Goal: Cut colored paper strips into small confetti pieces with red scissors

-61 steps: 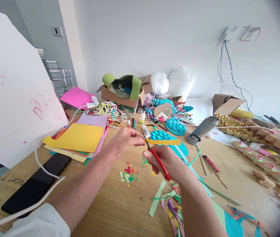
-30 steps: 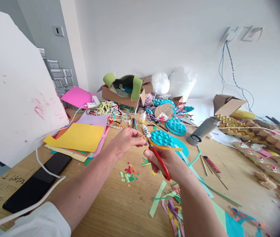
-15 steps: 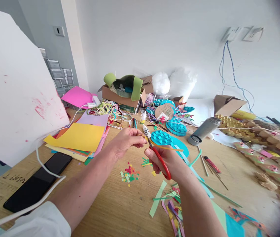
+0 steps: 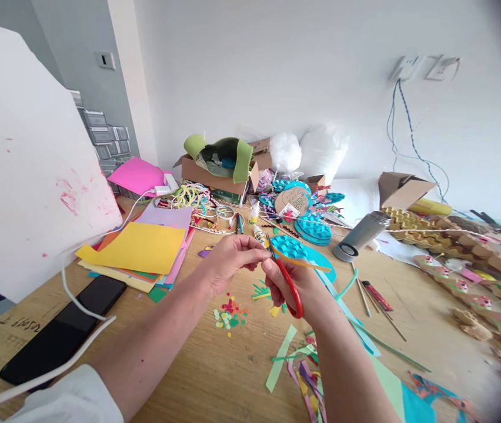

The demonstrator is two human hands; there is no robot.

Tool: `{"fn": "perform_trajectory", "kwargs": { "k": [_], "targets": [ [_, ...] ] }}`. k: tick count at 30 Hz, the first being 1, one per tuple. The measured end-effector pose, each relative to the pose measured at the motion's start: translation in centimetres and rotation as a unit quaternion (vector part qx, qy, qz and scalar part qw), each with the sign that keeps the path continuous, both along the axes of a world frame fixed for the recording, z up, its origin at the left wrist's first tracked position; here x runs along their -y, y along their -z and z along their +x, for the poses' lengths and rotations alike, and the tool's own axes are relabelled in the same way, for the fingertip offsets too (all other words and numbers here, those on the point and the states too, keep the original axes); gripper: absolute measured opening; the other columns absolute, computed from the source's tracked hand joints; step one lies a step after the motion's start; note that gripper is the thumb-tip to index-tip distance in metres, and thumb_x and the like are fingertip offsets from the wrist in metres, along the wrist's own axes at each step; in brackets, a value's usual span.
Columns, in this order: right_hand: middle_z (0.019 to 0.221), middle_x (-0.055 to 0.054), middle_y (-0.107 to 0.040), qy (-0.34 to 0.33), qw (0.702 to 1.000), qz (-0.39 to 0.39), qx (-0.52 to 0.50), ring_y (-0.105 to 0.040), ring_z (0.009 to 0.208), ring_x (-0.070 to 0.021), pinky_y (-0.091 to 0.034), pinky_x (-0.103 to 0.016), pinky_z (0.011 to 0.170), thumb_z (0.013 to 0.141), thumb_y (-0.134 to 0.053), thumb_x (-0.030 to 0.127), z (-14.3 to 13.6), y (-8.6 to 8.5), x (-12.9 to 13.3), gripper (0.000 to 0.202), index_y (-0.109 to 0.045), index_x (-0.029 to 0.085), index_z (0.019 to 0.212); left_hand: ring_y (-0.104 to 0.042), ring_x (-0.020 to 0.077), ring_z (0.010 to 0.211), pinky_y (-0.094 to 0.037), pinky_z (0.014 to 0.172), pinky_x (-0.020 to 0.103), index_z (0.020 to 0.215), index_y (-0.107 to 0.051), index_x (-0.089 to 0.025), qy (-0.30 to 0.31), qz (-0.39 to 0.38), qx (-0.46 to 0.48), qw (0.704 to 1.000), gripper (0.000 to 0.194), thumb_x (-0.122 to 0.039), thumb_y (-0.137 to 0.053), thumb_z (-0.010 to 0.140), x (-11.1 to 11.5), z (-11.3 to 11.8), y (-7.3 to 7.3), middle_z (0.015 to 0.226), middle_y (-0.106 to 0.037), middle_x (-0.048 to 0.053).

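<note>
Head view: right hand [image 4: 307,289] wrapped around red-handled scissors [image 4: 286,276]; left hand [image 4: 238,258] pinched narrow beside blades, anything between fingertips hidden. Yellow-orange paper strip [image 4: 302,260] at blades, extending rightward above surface [image 4: 201,364].

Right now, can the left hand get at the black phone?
Probably, but not cleanly: the white cable passes over the black phone in this view, though much of it shows uncovered. The left hand is away by the red scissors.

A softly lit white wall [image 4: 277,70] with 2 power sockets [image 4: 407,68] rises behind the wood-grain table [image 4: 215,376]; to the left, 1 switch plate [image 4: 106,60] sits on a grey wall [image 4: 78,35] above stacked grey drawers [image 4: 97,120].
</note>
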State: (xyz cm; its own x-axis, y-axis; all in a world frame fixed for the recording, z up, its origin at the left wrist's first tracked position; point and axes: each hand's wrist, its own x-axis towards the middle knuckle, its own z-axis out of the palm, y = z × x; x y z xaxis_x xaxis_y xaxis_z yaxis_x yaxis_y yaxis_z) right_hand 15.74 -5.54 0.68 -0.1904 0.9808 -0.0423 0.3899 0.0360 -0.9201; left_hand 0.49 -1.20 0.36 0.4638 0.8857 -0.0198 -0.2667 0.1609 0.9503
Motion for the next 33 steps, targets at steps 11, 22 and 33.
{"fn": "perform_trajectory", "kwargs": {
  "k": [11,22,33],
  "targets": [
    [0.042,0.001,-0.052,0.010,1.000,0.006,-0.012,-0.048,0.035,-0.0099,-0.034,-0.019,0.035,0.074,-0.063,0.067,-0.53,0.13,0.00,0.053,-0.051,0.018,0.056,-0.046,0.0076,0.054,-0.035,0.060,0.025,0.064,-0.059,-0.014,-0.058,0.007,0.055,0.997,0.017,-0.024,-0.072,0.063,0.29,0.49,-0.19,0.054,-0.053,-0.004],
    [0.044,0.001,-0.053,-0.008,1.000,0.017,0.018,-0.049,0.037,-0.0098,-0.034,-0.019,0.038,0.077,-0.059,0.065,-0.28,0.12,0.12,0.051,-0.051,0.018,0.059,-0.043,0.0071,0.054,-0.033,0.057,0.024,0.062,-0.058,-0.014,-0.067,0.017,0.040,0.997,0.015,-0.023,-0.070,0.062,0.38,0.37,-0.17,0.054,-0.050,-0.004],
    [0.044,0.002,-0.052,-0.004,1.000,-0.004,0.019,-0.048,0.037,-0.0096,-0.033,-0.020,0.037,0.075,-0.061,0.065,-0.22,-0.30,0.23,0.051,-0.051,0.018,0.059,-0.044,0.0075,0.056,-0.034,0.059,0.024,0.061,-0.059,-0.014,-0.069,0.031,0.028,0.997,0.014,-0.024,-0.069,0.061,0.34,0.23,-0.30,0.056,-0.052,-0.004]
  ]
}}
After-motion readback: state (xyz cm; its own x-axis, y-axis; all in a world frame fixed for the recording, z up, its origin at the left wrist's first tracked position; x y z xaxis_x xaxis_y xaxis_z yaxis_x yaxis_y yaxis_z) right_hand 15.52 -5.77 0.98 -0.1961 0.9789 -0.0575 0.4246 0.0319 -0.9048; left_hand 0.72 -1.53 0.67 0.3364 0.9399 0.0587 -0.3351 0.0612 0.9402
